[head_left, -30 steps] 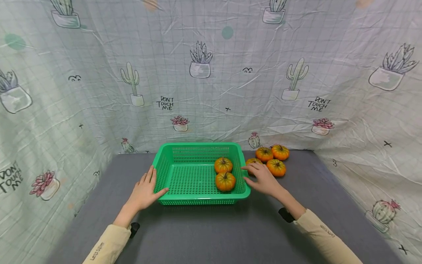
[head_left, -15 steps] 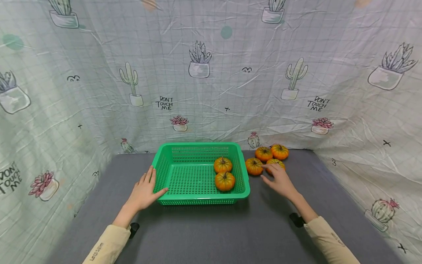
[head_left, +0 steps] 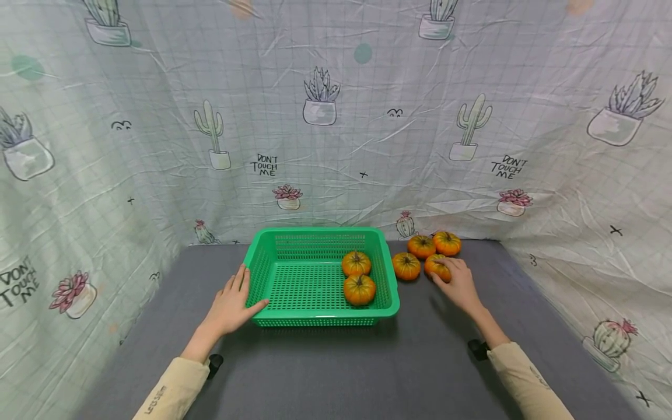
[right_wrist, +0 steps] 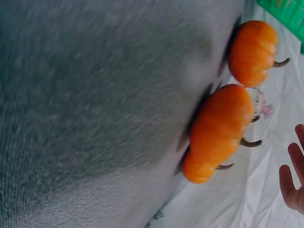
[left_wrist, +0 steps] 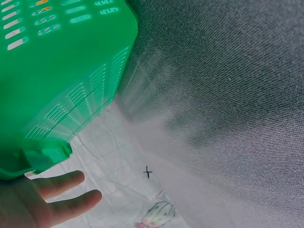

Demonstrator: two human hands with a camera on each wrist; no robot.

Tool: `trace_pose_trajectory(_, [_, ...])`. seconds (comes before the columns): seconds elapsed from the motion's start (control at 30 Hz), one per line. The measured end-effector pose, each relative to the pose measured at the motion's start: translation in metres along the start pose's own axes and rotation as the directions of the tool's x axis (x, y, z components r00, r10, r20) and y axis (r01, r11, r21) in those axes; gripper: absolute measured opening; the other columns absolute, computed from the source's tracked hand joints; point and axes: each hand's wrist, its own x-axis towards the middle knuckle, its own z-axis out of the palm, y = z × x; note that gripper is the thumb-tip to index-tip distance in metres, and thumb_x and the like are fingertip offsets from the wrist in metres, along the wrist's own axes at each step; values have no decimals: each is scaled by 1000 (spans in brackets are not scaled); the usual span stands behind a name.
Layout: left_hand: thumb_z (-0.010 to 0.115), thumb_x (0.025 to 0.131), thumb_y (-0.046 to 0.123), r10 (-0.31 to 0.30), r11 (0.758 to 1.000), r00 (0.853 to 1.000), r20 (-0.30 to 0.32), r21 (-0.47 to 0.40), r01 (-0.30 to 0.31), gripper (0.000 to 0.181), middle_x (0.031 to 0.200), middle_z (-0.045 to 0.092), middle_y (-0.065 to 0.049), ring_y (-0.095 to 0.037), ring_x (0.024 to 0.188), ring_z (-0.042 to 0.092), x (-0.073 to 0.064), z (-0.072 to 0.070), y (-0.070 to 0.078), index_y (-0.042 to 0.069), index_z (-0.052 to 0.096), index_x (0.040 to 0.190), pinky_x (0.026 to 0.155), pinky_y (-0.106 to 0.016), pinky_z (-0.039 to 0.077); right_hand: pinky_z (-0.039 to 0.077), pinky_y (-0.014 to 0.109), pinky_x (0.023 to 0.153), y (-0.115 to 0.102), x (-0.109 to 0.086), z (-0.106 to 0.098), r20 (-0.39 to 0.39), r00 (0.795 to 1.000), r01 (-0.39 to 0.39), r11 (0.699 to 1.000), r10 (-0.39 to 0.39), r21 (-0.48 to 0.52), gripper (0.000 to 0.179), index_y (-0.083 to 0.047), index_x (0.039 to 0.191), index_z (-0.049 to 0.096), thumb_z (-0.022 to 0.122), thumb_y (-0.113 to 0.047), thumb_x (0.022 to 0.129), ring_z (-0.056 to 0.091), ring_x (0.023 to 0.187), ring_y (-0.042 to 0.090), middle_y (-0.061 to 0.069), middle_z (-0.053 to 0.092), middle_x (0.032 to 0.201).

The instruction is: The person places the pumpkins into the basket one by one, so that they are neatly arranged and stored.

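the bare right hand (head_left: 458, 281) has moved away from the green perforated plastic basket (head_left: 315, 313) to the round, ribbed orange pumpkin (head_left: 432, 268) on the grey fabric-covered tabletop (head_left: 336, 367), outside the basket. its fingers are parted beside it, pinching nothing; contact is hard to tell. this looks like lining up for a grasp. the bare left hand (head_left: 229, 304), fingers spread, stays at the basket's left rim. two similar pumpkins (head_left: 359, 291) sit inside, at the right.

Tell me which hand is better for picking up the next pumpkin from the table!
Probably the right hand: it is at a pumpkin on the table. The left hand is at the left side of the basket, farther from that pumpkin.
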Motion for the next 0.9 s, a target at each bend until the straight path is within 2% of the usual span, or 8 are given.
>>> trace_pose_trajectory(0.37, [47, 85, 54, 1, 1000, 1000, 1, -2, -1, 90, 148, 8, -24, -49, 128, 23, 0, 0, 0, -7, 12, 141, 92, -64, 29, 29, 45, 70, 20, 8, 6, -28, 992, -123, 992, 122, -26, 31, 2, 109, 58, 62, -14, 82, 44, 94, 34, 21, 56, 106])
trace_pose_trajectory(0.5, [47, 85, 54, 1, 1000, 1000, -1, -11, -1, 90, 148, 8, -24, -49, 128, 23, 0, 0, 0, -7, 13, 141, 92, -64, 28, 29, 47, 71, 25, 12, 8, -12, 989, -150, 988, 150, -39, 32, 2, 110, 57, 60, -15, 83, 44, 97, 36, 23, 55, 108])
trace_pose_trajectory(0.6, [45, 85, 56, 1, 1000, 1000, 0, -17, -1, 91, 148, 8, -24, -49, 128, 22, 0, 0, 0, -7, 12, 141, 92, -64, 28, 29, 49, 73, 29, 14, 10, 28, 982, -185, 982, 186, -40, 35, 3, 113, 55, 58, -18, 85, 42, 100, 38, 24, 53, 112])
trace_pose_trajectory(0.67, [44, 84, 58, 0, 1000, 1000, 1, -18, 0, 92, 148, 7, -24, -49, 128, 22, 0, 0, 0, -6, 12, 141, 92, -64, 28, 28, 50, 74, 31, 16, 11, 73, 972, -219, 975, 221, -44, 40, 3, 117, 53, 57, -21, 86, 40, 103, 39, 25, 50, 116])
trace_pose_trajectory(0.9, [45, 85, 56, 1, 1000, 1000, 3, -19, -1, 90, 148, 7, -24, -49, 128, 22, 0, 0, 0, -7, 12, 141, 92, -64, 28, 27, 55, 79, 41, 18, 16, 228, 918, -311, 946, 324, -89, 57, 4, 129, 40, 52, -34, 88, 31, 115, 43, 28, 37, 129])
